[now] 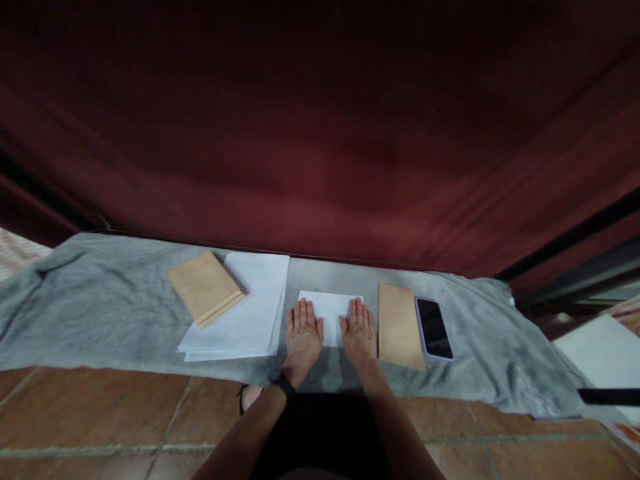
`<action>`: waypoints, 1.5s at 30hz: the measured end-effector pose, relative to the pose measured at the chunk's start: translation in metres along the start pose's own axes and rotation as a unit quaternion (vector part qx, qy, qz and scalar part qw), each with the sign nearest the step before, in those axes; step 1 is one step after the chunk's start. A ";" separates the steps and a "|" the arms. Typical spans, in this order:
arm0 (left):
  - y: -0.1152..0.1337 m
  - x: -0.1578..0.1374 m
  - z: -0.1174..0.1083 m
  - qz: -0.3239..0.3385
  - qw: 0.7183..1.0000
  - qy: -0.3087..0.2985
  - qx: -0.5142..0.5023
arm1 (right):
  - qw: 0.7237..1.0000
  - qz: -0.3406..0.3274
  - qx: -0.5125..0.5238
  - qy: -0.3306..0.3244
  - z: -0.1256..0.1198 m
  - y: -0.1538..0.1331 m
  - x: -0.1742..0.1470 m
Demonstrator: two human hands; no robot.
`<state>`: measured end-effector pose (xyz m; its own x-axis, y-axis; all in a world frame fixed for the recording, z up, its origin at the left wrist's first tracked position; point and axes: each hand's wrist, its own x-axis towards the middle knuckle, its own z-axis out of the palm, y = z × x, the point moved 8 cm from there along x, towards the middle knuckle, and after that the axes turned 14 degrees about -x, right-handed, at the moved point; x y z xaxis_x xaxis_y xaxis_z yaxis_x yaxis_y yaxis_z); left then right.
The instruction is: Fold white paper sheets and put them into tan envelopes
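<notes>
A white sheet of paper (330, 308) lies on the grey blanket (100, 313) in front of me. My left hand (303, 337) rests flat on its left part, fingers together and pointing away, a black watch on the wrist. My right hand (359, 333) lies flat on its right part in the same way. Neither hand grips anything. A single brown envelope (399, 325) lies just right of my right hand.
A stack of white sheets (247, 313) lies to the left, with a pile of brown envelopes (205, 287) on its far corner. A dark phone (434, 328) lies right of the single envelope. Dark red cloth (320, 133) hangs behind. Terracotta floor tiles (125, 420) lie nearer me.
</notes>
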<state>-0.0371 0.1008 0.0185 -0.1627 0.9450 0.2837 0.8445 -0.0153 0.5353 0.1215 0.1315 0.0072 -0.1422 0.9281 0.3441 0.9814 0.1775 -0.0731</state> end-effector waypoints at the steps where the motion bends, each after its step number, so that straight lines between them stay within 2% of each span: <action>1: 0.005 0.002 0.004 0.011 1.000 -0.004 -0.003 | 1.000 -0.001 -0.001 0.001 0.000 0.000 0.000; 5: 0.029 0.016 0.029 0.067 0.996 -0.062 -0.013 | 1.000 -0.004 0.000 0.018 -0.001 -0.003 0.000; 7: 0.029 0.022 0.032 0.064 0.996 -0.069 -0.008 | 1.000 -0.002 0.000 0.026 -0.001 -0.003 -0.001; 14: -0.006 0.017 0.006 0.036 0.999 -0.034 0.013 | 1.000 0.018 0.012 0.011 0.002 -0.002 0.001; 17: -0.010 0.015 0.004 0.030 0.999 -0.033 0.023 | 0.999 0.041 0.015 -0.022 0.005 -0.016 0.009; 21: -0.010 0.016 0.009 0.023 0.998 -0.051 0.043 | 0.996 -0.059 0.045 -0.057 0.009 -0.058 0.016; 23: -0.008 0.016 0.009 0.026 0.996 -0.058 0.060 | 0.995 -0.078 0.044 -0.043 0.009 -0.064 0.015; 27: -0.006 0.016 0.006 0.030 0.994 -0.059 0.086 | 0.999 -0.051 0.015 0.006 0.007 -0.043 0.010; 32: -0.006 0.016 0.006 0.029 0.995 -0.046 0.087 | 0.999 -0.022 -0.028 0.035 0.003 -0.014 0.003; 36: -0.009 0.017 0.006 0.020 0.997 -0.036 0.072 | 0.998 -0.008 -0.041 0.051 0.001 -0.006 -0.002; 41: -0.007 0.006 0.002 0.005 0.997 -0.035 0.065 | 0.999 -0.005 -0.040 0.032 0.004 -0.007 -0.003; 43: 0.003 -0.006 0.002 0.039 0.996 -0.047 0.060 | 0.999 -0.004 -0.039 0.019 0.005 -0.007 -0.003; 45: 0.018 -0.022 0.005 0.106 0.990 -0.080 0.042 | 0.999 -0.005 -0.042 0.005 0.005 -0.007 -0.003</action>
<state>-0.0154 0.0816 0.0176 0.1008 0.9632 0.2490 0.8916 -0.1985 0.4070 0.1145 0.1295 0.0017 -0.1514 0.9229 0.3541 0.9873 0.1583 0.0096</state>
